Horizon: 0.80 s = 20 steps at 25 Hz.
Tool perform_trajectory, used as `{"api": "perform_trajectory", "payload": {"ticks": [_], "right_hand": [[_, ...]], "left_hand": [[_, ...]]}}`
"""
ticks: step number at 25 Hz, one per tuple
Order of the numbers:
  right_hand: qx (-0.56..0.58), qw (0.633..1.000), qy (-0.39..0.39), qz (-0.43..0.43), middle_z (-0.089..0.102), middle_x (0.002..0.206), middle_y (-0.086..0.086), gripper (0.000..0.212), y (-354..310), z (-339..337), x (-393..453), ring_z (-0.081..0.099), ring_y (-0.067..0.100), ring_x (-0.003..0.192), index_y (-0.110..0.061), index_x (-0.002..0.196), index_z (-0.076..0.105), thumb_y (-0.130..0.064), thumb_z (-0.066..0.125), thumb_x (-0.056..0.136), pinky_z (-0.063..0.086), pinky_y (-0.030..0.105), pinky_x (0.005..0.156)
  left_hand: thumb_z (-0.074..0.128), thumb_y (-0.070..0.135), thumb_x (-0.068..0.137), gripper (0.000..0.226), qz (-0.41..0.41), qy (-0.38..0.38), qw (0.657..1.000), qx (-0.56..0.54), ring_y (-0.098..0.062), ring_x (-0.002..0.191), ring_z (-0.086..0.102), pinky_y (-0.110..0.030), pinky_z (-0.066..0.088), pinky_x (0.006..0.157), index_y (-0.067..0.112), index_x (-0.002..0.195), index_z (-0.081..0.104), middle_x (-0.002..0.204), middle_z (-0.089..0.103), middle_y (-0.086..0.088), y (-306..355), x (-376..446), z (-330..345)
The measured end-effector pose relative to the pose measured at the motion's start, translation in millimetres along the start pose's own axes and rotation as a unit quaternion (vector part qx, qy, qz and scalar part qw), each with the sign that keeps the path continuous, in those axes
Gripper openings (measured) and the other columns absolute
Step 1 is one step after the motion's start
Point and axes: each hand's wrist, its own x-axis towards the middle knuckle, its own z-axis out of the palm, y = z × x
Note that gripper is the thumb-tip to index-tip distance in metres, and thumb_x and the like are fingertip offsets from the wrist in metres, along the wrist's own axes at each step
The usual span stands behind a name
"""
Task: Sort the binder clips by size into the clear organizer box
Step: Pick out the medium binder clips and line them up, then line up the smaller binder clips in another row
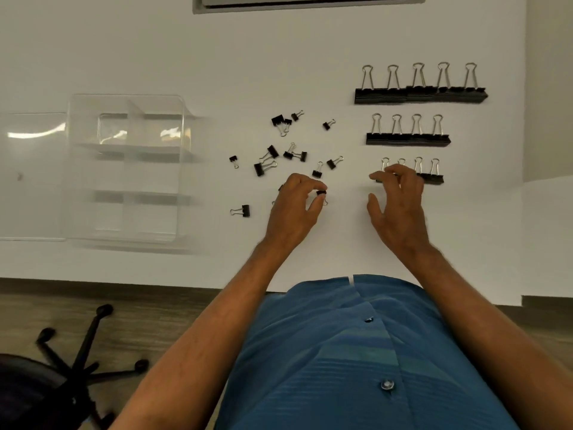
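Note:
The clear organizer box (124,169) with several empty compartments lies on the white table at the left. Several small black binder clips (273,152) are scattered in the middle. At the right stand three tidy rows: large clips (420,94), medium clips (407,138) and smaller clips (429,176). My left hand (294,209) pinches a small binder clip (321,193) between thumb and fingertips, just above the table. Over the left end of the smaller-clip row, my right hand (398,203) has its fingers spread and hides part of that row.
One small clip (242,210) lies apart near the box. A grey panel (307,3) sits at the table's far edge. The table's front edge (124,282) runs below my arms. A black chair base (80,364) stands on the wooden floor at the lower left.

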Motion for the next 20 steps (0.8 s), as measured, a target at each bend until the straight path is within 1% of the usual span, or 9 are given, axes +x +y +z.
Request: {"api": "perform_trajectory", "payload": {"ticks": [2, 4, 7, 9, 11, 13, 14, 17, 20], "right_hand": [[0.014, 0.999, -0.023, -0.025, 0.044, 0.135, 0.007, 0.040, -26, 12, 4, 0.040, 0.024, 0.126, -0.016, 0.130, 0.057, -0.010, 0.064, 0.090, 0.044, 0.030, 0.099], [0.024, 0.997, -0.048, -0.055, 0.047, 0.135, 0.007, 0.040, -51, 25, 9, 0.043, 0.024, 0.123, -0.016, 0.131, 0.057, -0.010, 0.063, 0.092, 0.044, 0.029, 0.097], [0.037, 0.988, -0.109, -0.102, 0.051, 0.136, 0.005, 0.044, -85, 38, 15, 0.048, 0.021, 0.122, -0.016, 0.137, 0.051, -0.012, 0.060, 0.095, 0.050, 0.031, 0.095], [0.028, 0.981, -0.151, -0.122, 0.048, 0.143, 0.005, 0.051, -103, 49, 18, 0.046, 0.020, 0.128, -0.016, 0.143, 0.045, -0.011, 0.060, 0.094, 0.049, 0.032, 0.099], [0.004, 0.976, -0.173, -0.130, 0.043, 0.150, 0.005, 0.058, -113, 62, 18, 0.043, 0.022, 0.132, -0.015, 0.147, 0.041, -0.006, 0.059, 0.093, 0.046, 0.032, 0.101], [-0.033, 0.973, -0.178, -0.145, 0.040, 0.155, 0.006, 0.062, -117, 76, 18, 0.045, 0.026, 0.131, -0.013, 0.148, 0.043, 0.003, 0.058, 0.090, 0.048, 0.034, 0.099], [-0.051, 0.971, -0.175, -0.158, 0.042, 0.154, 0.008, 0.063, -116, 82, 17, 0.048, 0.028, 0.128, -0.011, 0.146, 0.046, 0.007, 0.058, 0.088, 0.050, 0.037, 0.097], [-0.082, 0.968, -0.149, -0.186, 0.051, 0.146, 0.011, 0.060, -109, 95, 13, 0.053, 0.031, 0.119, -0.007, 0.137, 0.056, 0.013, 0.060, 0.082, 0.054, 0.041, 0.091], [-0.086, 0.972, -0.128, -0.178, 0.057, 0.136, 0.011, 0.050, -108, 101, 9, 0.053, 0.030, 0.113, -0.008, 0.132, 0.060, 0.011, 0.059, 0.086, 0.055, 0.040, 0.084]], "left_hand": [[0.062, 0.021, 0.095, 0.018, -0.024, 0.017, 1.000, -0.003, -0.003, 0.093, 0.053, -0.009, 0.043, 0.082, 0.022, 0.112, 0.068, 0.109, 0.054, 0.008, -14, -3, -23], [0.063, 0.020, 0.095, 0.016, -0.052, 0.045, 0.998, -0.011, -0.004, 0.091, 0.054, -0.007, 0.042, 0.079, 0.022, 0.110, 0.069, 0.109, 0.057, 0.007, -29, -3, -43], [0.063, 0.020, 0.095, 0.016, -0.080, 0.084, 0.993, -0.007, -0.005, 0.091, 0.056, -0.005, 0.042, 0.077, 0.022, 0.111, 0.068, 0.112, 0.059, 0.005, -46, 3, -67], [0.062, 0.021, 0.096, 0.018, -0.073, 0.086, 0.994, 0.009, -0.008, 0.096, 0.057, -0.009, 0.045, 0.080, 0.020, 0.113, 0.068, 0.113, 0.059, 0.003, -59, 9, -78], [0.061, 0.021, 0.096, 0.019, -0.047, 0.069, 0.996, 0.036, -0.010, 0.102, 0.056, -0.018, 0.049, 0.087, 0.020, 0.113, 0.068, 0.113, 0.058, 0.003, -70, 16, -83], [0.062, 0.020, 0.095, 0.020, -0.024, 0.045, 0.996, 0.068, -0.011, 0.105, 0.054, -0.028, 0.051, 0.092, 0.019, 0.114, 0.067, 0.114, 0.056, 0.001, -79, 22, -85], [0.062, 0.019, 0.094, 0.021, -0.017, 0.032, 0.996, 0.084, -0.013, 0.106, 0.053, -0.030, 0.051, 0.093, 0.018, 0.115, 0.066, 0.115, 0.055, 0.000, -82, 24, -86], [0.064, 0.016, 0.092, 0.026, 0.013, 0.000, 0.994, 0.108, -0.017, 0.109, 0.052, -0.031, 0.050, 0.092, 0.016, 0.119, 0.063, 0.119, 0.051, -0.003, -85, 27, -88], [0.064, 0.015, 0.092, 0.029, 0.027, -0.024, 0.990, 0.139, -0.018, 0.111, 0.051, -0.028, 0.050, 0.089, 0.014, 0.120, 0.062, 0.122, 0.050, -0.005, -86, 30, -89]]}}
